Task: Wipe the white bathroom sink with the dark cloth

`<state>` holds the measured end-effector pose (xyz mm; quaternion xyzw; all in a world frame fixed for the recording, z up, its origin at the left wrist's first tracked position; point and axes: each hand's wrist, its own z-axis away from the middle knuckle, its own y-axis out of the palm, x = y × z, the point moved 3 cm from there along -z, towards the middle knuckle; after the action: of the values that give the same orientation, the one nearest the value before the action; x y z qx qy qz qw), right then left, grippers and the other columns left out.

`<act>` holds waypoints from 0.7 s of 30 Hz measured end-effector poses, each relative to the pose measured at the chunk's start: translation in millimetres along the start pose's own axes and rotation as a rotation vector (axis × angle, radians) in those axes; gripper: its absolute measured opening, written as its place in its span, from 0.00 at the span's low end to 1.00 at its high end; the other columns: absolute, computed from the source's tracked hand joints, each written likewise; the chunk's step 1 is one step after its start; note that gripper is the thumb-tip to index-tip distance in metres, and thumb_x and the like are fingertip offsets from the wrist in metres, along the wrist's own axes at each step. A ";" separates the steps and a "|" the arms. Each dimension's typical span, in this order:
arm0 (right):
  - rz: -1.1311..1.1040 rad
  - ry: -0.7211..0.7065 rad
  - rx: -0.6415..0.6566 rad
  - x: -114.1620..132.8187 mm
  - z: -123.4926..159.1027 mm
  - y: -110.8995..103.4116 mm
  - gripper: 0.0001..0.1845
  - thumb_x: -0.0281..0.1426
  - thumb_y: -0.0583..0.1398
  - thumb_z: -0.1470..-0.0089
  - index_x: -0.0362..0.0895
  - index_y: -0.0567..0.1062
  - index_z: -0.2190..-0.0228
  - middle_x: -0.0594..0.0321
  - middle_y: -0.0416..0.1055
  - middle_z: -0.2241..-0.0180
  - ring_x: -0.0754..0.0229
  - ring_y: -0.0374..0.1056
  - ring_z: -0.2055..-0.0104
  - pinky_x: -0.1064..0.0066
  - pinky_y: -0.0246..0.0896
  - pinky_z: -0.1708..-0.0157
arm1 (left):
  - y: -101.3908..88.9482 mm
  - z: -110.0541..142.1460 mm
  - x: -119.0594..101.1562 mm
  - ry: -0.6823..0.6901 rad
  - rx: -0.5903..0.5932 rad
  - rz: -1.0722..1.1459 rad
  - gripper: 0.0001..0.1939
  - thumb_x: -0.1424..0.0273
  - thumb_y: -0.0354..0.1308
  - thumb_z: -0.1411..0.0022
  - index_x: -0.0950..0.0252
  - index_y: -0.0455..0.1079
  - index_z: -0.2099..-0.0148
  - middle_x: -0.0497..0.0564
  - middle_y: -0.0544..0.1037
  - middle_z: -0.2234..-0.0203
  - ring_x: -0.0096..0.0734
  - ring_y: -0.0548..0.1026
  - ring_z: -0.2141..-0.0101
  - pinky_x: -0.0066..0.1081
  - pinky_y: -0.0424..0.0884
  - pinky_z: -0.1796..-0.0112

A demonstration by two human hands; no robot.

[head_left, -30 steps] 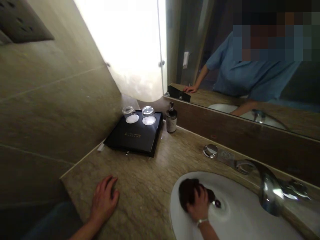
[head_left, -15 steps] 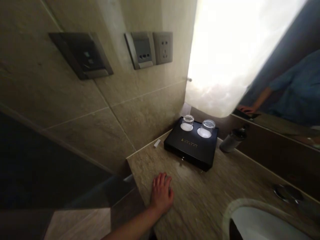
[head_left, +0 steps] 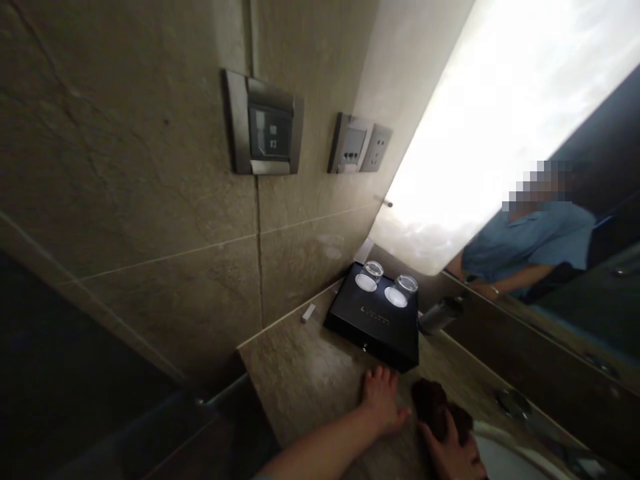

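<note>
My left hand (head_left: 383, 403) rests on the stone countertop (head_left: 295, 380) with its fingers stretched out, close to the front edge of a black box (head_left: 373, 327). Two upturned glasses (head_left: 401, 288) stand on white discs on top of that box, which has a small knob at its front. To the right, my right hand (head_left: 453, 452) presses on a bunched dark brown cloth (head_left: 431, 403), its fingers curled over the fabric beside the sink. Part of the right hand is cut off by the bottom of the view.
A small white piece (head_left: 309, 313) lies by the tiled wall. Behind the box stands a dark bottle (head_left: 441, 315). The sink basin (head_left: 500, 460) and a faucet (head_left: 515, 403) are at lower right. A mirror (head_left: 600, 173) shows a person's reflection. Sockets (head_left: 363, 145) sit on the wall.
The view has turned and shifted. My left hand has moved right, nearer the box's front right corner. My right hand has come into view with the brown cloth beside the sink.
</note>
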<state>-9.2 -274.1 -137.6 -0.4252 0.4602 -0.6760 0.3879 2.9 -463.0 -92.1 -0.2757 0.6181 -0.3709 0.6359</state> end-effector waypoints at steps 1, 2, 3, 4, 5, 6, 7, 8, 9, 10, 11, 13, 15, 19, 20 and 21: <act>-0.023 -0.006 -0.001 -3.9 0.3 2.0 0.48 0.61 0.41 0.54 0.49 0.43 0.37 0.37 0.40 0.42 0.34 0.29 0.34 0.44 0.34 0.41 | 2.5 -6.2 -1.8 -0.008 -0.004 -0.019 0.43 0.50 0.50 0.43 0.75 0.50 0.35 0.69 0.58 0.41 0.57 0.53 0.41 0.57 0.52 0.43; -0.049 -0.003 -0.005 -9.5 -0.1 2.3 0.48 0.61 0.41 0.54 0.50 0.42 0.38 0.38 0.39 0.42 0.33 0.32 0.34 0.45 0.36 0.42 | 4.5 -10.1 -2.2 -0.015 -0.015 -0.031 0.42 0.50 0.50 0.42 0.76 0.51 0.35 0.69 0.58 0.41 0.57 0.54 0.42 0.56 0.53 0.44; -0.072 0.006 -0.009 -15.3 -1.0 1.4 0.48 0.62 0.40 0.54 0.51 0.41 0.38 0.38 0.38 0.42 0.30 0.35 0.35 0.46 0.39 0.43 | 6.1 -12.2 -1.6 -0.015 -0.029 -0.036 0.41 0.51 0.50 0.42 0.77 0.52 0.36 0.69 0.59 0.41 0.57 0.56 0.43 0.56 0.54 0.44; -0.087 0.023 -0.003 -20.0 -2.0 0.2 0.48 0.62 0.40 0.54 0.51 0.41 0.38 0.37 0.37 0.42 0.27 0.39 0.37 0.46 0.41 0.43 | 7.5 -12.7 -0.2 -0.008 -0.037 -0.041 0.40 0.53 0.51 0.41 0.78 0.53 0.37 0.70 0.60 0.42 0.58 0.57 0.44 0.57 0.54 0.45; -0.086 0.038 0.010 -22.9 -2.9 -1.0 0.49 0.63 0.40 0.54 0.51 0.40 0.38 0.37 0.37 0.43 0.26 0.42 0.38 0.47 0.42 0.44 | 8.5 -12.3 1.8 0.005 -0.042 -0.048 0.39 0.54 0.52 0.41 0.79 0.53 0.37 0.71 0.61 0.43 0.58 0.58 0.45 0.57 0.54 0.45; -0.071 0.054 0.037 -24.1 -3.4 -1.4 0.49 0.63 0.41 0.54 0.51 0.39 0.38 0.37 0.37 0.43 0.25 0.44 0.39 0.47 0.42 0.44 | 9.2 -11.0 4.2 0.024 -0.047 -0.054 0.38 0.55 0.52 0.41 0.79 0.55 0.38 0.71 0.62 0.44 0.58 0.58 0.45 0.57 0.54 0.45; -0.055 0.064 0.061 -23.5 -3.6 -1.6 0.49 0.63 0.41 0.54 0.50 0.38 0.38 0.37 0.37 0.43 0.24 0.45 0.39 0.47 0.42 0.44 | 9.5 -9.2 6.7 0.055 -0.049 -0.057 0.36 0.57 0.53 0.41 0.79 0.58 0.39 0.70 0.64 0.46 0.58 0.59 0.46 0.57 0.54 0.45; -0.045 0.068 0.066 -21.7 -3.4 -2.0 0.49 0.62 0.42 0.54 0.50 0.38 0.38 0.37 0.37 0.43 0.24 0.45 0.40 0.48 0.41 0.44 | 9.7 -6.7 9.1 0.095 -0.047 -0.057 0.33 0.58 0.54 0.41 0.78 0.62 0.41 0.69 0.66 0.47 0.57 0.59 0.46 0.57 0.53 0.45; -0.043 0.069 0.059 -19.2 -2.8 -2.6 0.49 0.62 0.42 0.54 0.50 0.37 0.38 0.37 0.37 0.43 0.23 0.46 0.40 0.48 0.41 0.44 | 9.7 -3.5 11.3 0.136 -0.041 -0.049 0.28 0.59 0.55 0.41 0.75 0.67 0.45 0.67 0.68 0.49 0.56 0.60 0.47 0.56 0.53 0.45; -0.049 0.065 0.047 -16.3 -1.8 -3.6 0.49 0.62 0.42 0.54 0.50 0.37 0.38 0.38 0.37 0.44 0.23 0.46 0.40 0.49 0.41 0.44 | 9.4 0.4 13.4 0.167 -0.037 -0.034 0.22 0.61 0.55 0.41 0.73 0.72 0.51 0.64 0.70 0.51 0.55 0.61 0.47 0.55 0.54 0.46; -0.060 0.061 0.037 -13.4 -0.4 -5.1 0.48 0.61 0.42 0.53 0.50 0.38 0.38 0.38 0.38 0.44 0.23 0.47 0.41 0.49 0.41 0.44 | 8.8 5.0 15.4 0.179 -0.041 -0.011 0.17 0.63 0.55 0.40 0.71 0.75 0.56 0.62 0.72 0.54 0.53 0.62 0.48 0.54 0.56 0.47; -0.074 0.068 0.022 -8.7 3.7 -10.2 0.48 0.61 0.42 0.53 0.51 0.39 0.38 0.38 0.38 0.43 0.23 0.46 0.41 0.46 0.41 0.46 | 7.2 17.5 19.9 0.148 -0.069 0.063 0.11 0.67 0.54 0.41 0.68 0.76 0.65 0.58 0.75 0.61 0.49 0.66 0.52 0.49 0.60 0.50; -0.048 0.083 0.020 -5.6 9.4 -16.7 0.47 0.61 0.42 0.53 0.52 0.41 0.37 0.38 0.39 0.42 0.25 0.42 0.40 0.39 0.42 0.49 | 5.3 37.6 28.0 0.054 -0.146 0.178 0.10 0.70 0.52 0.41 0.67 0.74 0.67 0.55 0.76 0.65 0.42 0.69 0.57 0.42 0.64 0.54; 0.080 0.008 -0.007 3.3 27.5 -21.0 0.43 0.57 0.41 0.50 0.51 0.50 0.38 0.39 0.45 0.42 0.28 0.41 0.39 0.34 0.44 0.53 | 7.3 120.7 78.3 -0.296 -0.365 0.449 0.23 0.62 0.34 0.34 0.67 0.68 0.64 0.55 0.74 0.71 0.32 0.71 0.69 0.33 0.69 0.65; 0.115 -0.042 -0.021 9.8 33.7 -17.7 0.41 0.56 0.42 0.49 0.50 0.53 0.39 0.40 0.45 0.42 0.28 0.41 0.40 0.34 0.44 0.53 | 9.1 152.2 97.9 -0.403 -0.426 0.532 0.29 0.56 0.29 0.35 0.67 0.67 0.63 0.56 0.73 0.73 0.33 0.72 0.71 0.33 0.70 0.67; 0.154 -0.102 -0.038 20.0 40.8 -12.6 0.38 0.54 0.43 0.48 0.50 0.56 0.40 0.41 0.45 0.41 0.28 0.41 0.39 0.33 0.44 0.52 | 11.4 188.6 120.5 -0.559 -0.576 0.832 0.31 0.45 0.36 0.41 0.66 0.67 0.62 0.56 0.74 0.73 0.34 0.73 0.70 0.34 0.71 0.67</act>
<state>20.5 -300.9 -112.5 -0.4297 0.4840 -0.6127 0.4536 186.5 -574.7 -155.6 -0.2589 0.5589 0.1808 0.7667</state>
